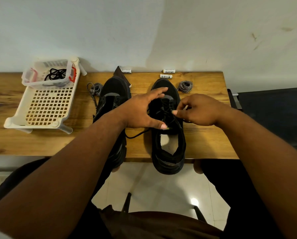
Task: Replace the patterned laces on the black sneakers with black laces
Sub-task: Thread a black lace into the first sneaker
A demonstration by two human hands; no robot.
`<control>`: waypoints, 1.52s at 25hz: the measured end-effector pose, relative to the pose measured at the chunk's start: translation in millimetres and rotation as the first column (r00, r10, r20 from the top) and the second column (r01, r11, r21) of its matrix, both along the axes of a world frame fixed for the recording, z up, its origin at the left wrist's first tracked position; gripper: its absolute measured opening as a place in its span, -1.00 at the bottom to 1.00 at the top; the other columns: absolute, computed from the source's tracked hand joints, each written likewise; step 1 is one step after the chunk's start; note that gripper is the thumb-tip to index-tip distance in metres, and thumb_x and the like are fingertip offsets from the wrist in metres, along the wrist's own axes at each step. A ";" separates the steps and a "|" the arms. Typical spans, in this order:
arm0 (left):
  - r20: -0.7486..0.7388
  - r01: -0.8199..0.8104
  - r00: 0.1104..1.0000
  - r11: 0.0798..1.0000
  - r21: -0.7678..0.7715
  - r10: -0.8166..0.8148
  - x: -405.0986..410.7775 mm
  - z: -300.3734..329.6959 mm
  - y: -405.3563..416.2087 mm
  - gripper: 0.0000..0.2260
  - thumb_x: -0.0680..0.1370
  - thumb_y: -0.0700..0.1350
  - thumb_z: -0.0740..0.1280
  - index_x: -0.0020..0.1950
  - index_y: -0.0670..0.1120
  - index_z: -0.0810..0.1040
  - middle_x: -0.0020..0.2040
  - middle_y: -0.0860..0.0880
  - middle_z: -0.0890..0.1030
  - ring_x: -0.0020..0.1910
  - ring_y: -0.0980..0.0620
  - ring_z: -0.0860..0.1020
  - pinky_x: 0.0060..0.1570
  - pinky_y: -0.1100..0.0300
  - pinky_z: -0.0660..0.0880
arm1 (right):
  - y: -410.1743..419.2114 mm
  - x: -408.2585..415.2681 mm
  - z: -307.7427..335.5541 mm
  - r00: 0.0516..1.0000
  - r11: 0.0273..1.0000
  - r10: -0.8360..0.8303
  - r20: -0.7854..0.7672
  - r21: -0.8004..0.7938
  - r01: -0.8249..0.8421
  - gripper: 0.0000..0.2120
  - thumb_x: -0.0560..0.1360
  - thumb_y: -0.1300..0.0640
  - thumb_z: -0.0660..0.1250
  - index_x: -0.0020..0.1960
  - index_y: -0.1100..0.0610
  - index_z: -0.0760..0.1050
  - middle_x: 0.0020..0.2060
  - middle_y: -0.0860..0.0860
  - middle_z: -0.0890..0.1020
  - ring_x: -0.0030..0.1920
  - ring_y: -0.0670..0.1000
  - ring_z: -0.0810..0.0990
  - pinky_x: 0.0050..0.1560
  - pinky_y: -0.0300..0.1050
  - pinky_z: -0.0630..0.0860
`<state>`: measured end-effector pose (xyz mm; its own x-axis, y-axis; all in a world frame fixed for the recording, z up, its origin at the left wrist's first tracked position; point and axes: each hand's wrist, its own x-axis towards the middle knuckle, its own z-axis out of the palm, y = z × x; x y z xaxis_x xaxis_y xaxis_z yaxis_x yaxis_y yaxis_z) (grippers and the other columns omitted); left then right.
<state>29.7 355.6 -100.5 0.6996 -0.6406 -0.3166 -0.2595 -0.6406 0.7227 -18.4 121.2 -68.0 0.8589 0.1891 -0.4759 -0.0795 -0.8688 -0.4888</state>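
The left hand rests spread over the right sneaker at the table's front edge; the right hand pinches its black lace.

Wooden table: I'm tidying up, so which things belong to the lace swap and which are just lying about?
Job: two black sneakers, black lace in clear tub, patterned lace bundles.
Lying about: white perforated plastic rack, three small white labelled tubes.
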 end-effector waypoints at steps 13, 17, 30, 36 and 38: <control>-0.002 -0.009 1.000 1.000 0.021 0.009 -4.2 4.1 -0.8 0.02 0.36 0.15 0.62 0.65 0.25 0.05 0.59 0.16 0.32 0.59 0.05 0.21 0.38 0.14 0.14 | -13.1 2.1 26.3 0.884 0.601 -0.466 -0.035 0.721 0.345 -0.75 0.68 0.07 0.27 -0.17 0.08 0.53 -0.18 0.10 0.62 -0.47 -0.08 0.32 -0.35 -0.16 0.20; -0.023 -0.024 0.999 1.000 0.012 0.024 -5.9 5.2 -2.5 0.02 0.37 0.13 0.62 0.66 0.24 0.06 0.60 0.15 0.31 0.59 0.07 0.20 0.35 0.17 0.14 | -5.1 2.1 20.4 0.904 0.676 -0.421 -0.073 0.639 0.367 -0.82 0.67 0.03 0.25 -0.08 0.05 0.47 -0.24 -0.01 0.56 -0.38 -0.03 0.39 -0.40 -0.21 0.30; 0.014 0.001 1.000 0.999 0.040 -0.001 -7.6 18.3 -5.8 -0.10 0.40 0.15 0.60 0.63 0.21 0.19 0.57 0.09 0.36 0.53 0.07 0.32 0.48 0.05 0.28 | -9.3 4.5 15.3 0.936 0.961 -0.270 0.225 0.116 0.250 -0.74 0.69 -0.05 0.22 0.25 0.04 0.56 0.15 0.02 0.61 0.16 0.04 0.54 0.08 -0.05 0.42; 0.040 -0.254 0.955 0.882 -0.397 0.293 -25.7 61.5 -18.0 -0.73 0.61 -0.03 0.44 0.30 0.00 0.64 0.08 0.08 0.70 -0.05 0.26 0.65 0.02 0.30 0.57 | 22.2 -13.3 46.7 0.832 0.844 -0.369 0.414 0.523 0.114 -0.52 0.71 -0.20 -0.07 0.55 -0.12 0.31 0.40 -0.01 0.44 0.39 -0.03 0.43 0.33 0.03 0.45; 0.037 -0.226 0.960 0.849 -0.477 0.276 -37.7 70.7 -19.4 -0.77 0.57 -0.05 0.49 0.21 -0.06 0.68 0.01 0.03 0.74 -0.04 0.15 0.70 0.03 0.18 0.62 | 43.1 -26.5 60.7 0.905 0.692 -0.358 0.228 0.715 0.094 -0.46 0.65 -0.34 -0.17 0.58 -0.29 0.16 0.38 0.03 0.45 0.37 -0.05 0.49 0.19 -0.06 0.54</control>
